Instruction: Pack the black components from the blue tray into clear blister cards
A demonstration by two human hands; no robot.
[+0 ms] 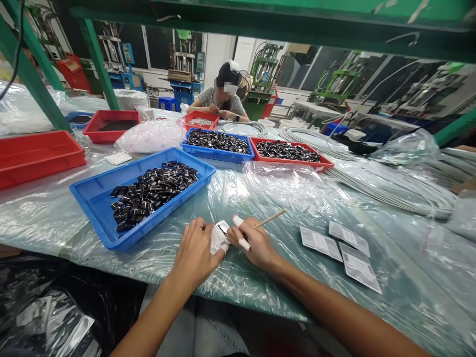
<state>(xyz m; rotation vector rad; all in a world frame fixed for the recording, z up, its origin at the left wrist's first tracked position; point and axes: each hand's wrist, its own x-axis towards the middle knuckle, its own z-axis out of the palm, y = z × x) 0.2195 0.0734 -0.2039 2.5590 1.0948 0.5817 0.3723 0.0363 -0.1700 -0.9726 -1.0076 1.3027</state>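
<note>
My left hand [195, 250] holds a small white printed packet [218, 240] between thumb and fingers, low over the plastic-covered table [238, 198]. My right hand [253, 240] is closed round a thin wooden stick [273, 216], whose back end points up to the right. White wraps cover some of its fingers. Its fingertips meet the packet's right side, and the stick's working end is hidden there. Behind my left hand stands a blue tray [94, 215] with a heap of small black parts [148, 198]. To the right lie several flat printed packets [320, 243].
Farther back are a second blue tray [217, 156] and a red tray [290, 161], both filled with black parts. Coils of grey cable [386, 191] lie right. A red bin [40, 156] stands left. A co-worker [226, 94] sits opposite. A green beam [260, 25] crosses overhead.
</note>
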